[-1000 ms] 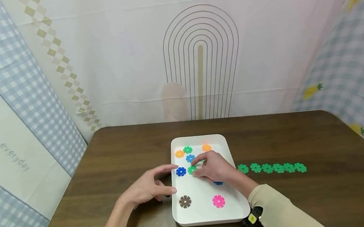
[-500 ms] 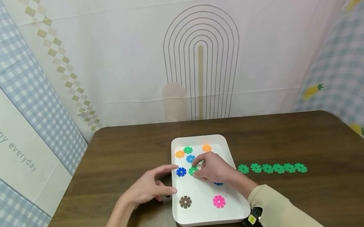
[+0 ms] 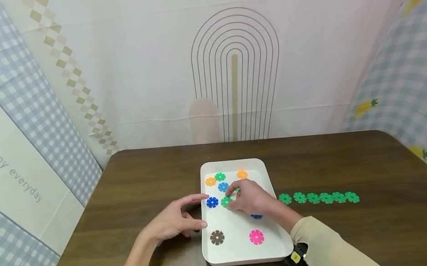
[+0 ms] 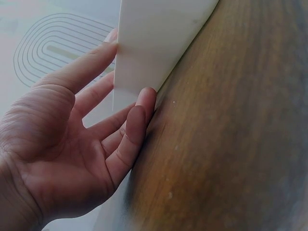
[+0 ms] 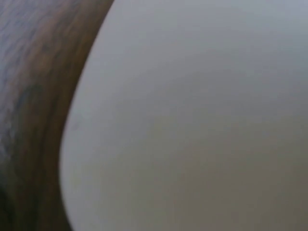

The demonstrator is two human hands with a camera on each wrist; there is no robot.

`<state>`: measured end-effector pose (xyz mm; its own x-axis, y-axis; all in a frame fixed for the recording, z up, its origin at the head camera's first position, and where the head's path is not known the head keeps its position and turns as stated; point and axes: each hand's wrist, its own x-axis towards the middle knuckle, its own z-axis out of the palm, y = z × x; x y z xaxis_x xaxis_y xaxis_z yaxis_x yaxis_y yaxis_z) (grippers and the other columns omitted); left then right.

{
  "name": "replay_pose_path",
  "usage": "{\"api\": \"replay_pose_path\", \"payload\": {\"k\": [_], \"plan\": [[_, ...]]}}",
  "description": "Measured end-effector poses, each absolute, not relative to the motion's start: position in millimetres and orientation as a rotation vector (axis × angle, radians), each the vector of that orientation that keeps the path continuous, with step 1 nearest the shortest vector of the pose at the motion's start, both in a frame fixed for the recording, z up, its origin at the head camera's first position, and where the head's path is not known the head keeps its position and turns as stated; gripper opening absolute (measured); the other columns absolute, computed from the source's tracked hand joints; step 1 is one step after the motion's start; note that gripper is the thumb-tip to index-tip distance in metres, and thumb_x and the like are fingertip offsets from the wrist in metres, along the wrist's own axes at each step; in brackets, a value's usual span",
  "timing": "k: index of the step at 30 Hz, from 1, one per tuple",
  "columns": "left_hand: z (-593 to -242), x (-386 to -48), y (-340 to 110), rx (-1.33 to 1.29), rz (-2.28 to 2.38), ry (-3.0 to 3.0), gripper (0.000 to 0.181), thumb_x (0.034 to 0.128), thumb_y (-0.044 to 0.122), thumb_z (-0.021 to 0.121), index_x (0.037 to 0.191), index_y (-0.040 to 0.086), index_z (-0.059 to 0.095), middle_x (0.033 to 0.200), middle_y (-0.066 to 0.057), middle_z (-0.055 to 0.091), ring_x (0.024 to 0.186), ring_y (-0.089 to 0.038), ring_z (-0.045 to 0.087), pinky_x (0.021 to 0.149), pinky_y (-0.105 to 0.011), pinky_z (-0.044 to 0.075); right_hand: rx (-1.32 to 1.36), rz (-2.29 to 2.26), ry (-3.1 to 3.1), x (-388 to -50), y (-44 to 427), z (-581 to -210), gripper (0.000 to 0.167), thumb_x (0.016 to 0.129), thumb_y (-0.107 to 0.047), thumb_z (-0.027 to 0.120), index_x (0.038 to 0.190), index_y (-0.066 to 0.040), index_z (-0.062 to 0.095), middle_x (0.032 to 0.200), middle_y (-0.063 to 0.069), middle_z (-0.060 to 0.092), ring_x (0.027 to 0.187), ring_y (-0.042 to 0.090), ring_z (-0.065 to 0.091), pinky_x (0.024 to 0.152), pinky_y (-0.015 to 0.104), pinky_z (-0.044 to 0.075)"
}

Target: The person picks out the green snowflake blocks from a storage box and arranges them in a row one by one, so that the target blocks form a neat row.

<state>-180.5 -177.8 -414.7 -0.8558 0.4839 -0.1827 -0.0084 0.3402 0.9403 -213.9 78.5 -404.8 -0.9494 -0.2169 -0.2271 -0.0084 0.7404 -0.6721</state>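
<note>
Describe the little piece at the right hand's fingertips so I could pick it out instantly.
Find the white tray on the brown table, then follow the right hand to its fingertips, left of the tray's middle. There lies a green disc with a notched rim. Unlike the other green discs, it sits immediately right of a dark blue disc.

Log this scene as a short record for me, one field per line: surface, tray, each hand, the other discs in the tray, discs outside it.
Surface: brown table
Tray: white, on the table
Left hand: touches the tray's left side
Right hand: over the tray, thumb and finger curled at a green disc
Other discs in tray: two orange discs, brown disc, pink disc, blue and more green; right hand partly covers some
Discs outside: six green discs visible in a row, right of tray
</note>
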Motion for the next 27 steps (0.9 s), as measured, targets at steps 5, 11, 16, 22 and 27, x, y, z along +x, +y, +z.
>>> {"api": "replay_pose_path", "payload": {"k": [5, 11, 16, 22, 27], "plan": [[-413.3, -181.5, -177.8, 0.416, 1.527, 2.187, 0.069, 0.0896, 0.019, 0.086, 0.152, 0.018, 0.057, 0.157, -0.018, 0.048, 0.064, -0.017, 0.06, 0.062, -0.031, 0.054, -0.186, -1.001, 2.647, -215.2, 78.4, -402.6, 0.029, 0.09, -0.02, 0.085, 0.115, -0.012, 0.075, 0.082, 0.007, 0.06, 0.069, 0.019, 0.055, 0.057, 0.026, 0.041], [-413.2, -180.4, -177.6, 0.415, 1.527, 2.187, 0.069, 0.0892, 0.02, 0.086, 0.152, 0.018, 0.058, 0.153, -0.017, 0.051, 0.064, -0.017, 0.059, 0.062, -0.032, 0.054, -0.233, -0.988, 2.642, -213.9, 79.3, -402.7, 0.028, 0.09, -0.017, 0.084, 0.115, -0.012, 0.073, 0.082, 0.007, 0.059, 0.074, 0.02, 0.054, 0.06, 0.028, 0.041], [-413.2, -180.1, -177.0, 0.414, 1.535, 2.178, 0.069, 0.0894, 0.02, 0.086, 0.152, 0.017, 0.057, 0.152, -0.017, 0.052, 0.065, -0.017, 0.059, 0.062, -0.032, 0.055, -0.35, -0.972, 2.684, -211.4, 80.3, -403.5, 0.026, 0.09, -0.013, 0.084, 0.113, -0.013, 0.07, 0.083, 0.005, 0.059, 0.075, 0.02, 0.054, 0.062, 0.028, 0.042], [-413.5, -181.2, -177.2, 0.419, 1.53, 2.184, 0.068, 0.0898, 0.02, 0.086, 0.152, 0.018, 0.058, 0.153, -0.019, 0.05, 0.064, -0.018, 0.059, 0.062, -0.033, 0.055, -0.532, -0.918, 2.753, -210.4, 80.5, -403.9, 0.025, 0.089, -0.007, 0.084, 0.108, -0.014, 0.07, 0.095, 0.001, 0.063, 0.089, 0.017, 0.055, 0.078, 0.031, 0.048], [-414.7, -181.4, -177.5, 0.424, 1.533, 2.176, 0.068, 0.0901, 0.019, 0.085, 0.152, 0.017, 0.057, 0.154, -0.019, 0.05, 0.064, -0.017, 0.059, 0.062, -0.032, 0.054, -0.63, -0.919, 2.731, -208.4, 82.4, -404.4, 0.028, 0.091, -0.004, 0.081, 0.111, -0.017, 0.065, 0.091, 0.0, 0.065, 0.084, 0.017, 0.057, 0.076, 0.032, 0.047]]}}
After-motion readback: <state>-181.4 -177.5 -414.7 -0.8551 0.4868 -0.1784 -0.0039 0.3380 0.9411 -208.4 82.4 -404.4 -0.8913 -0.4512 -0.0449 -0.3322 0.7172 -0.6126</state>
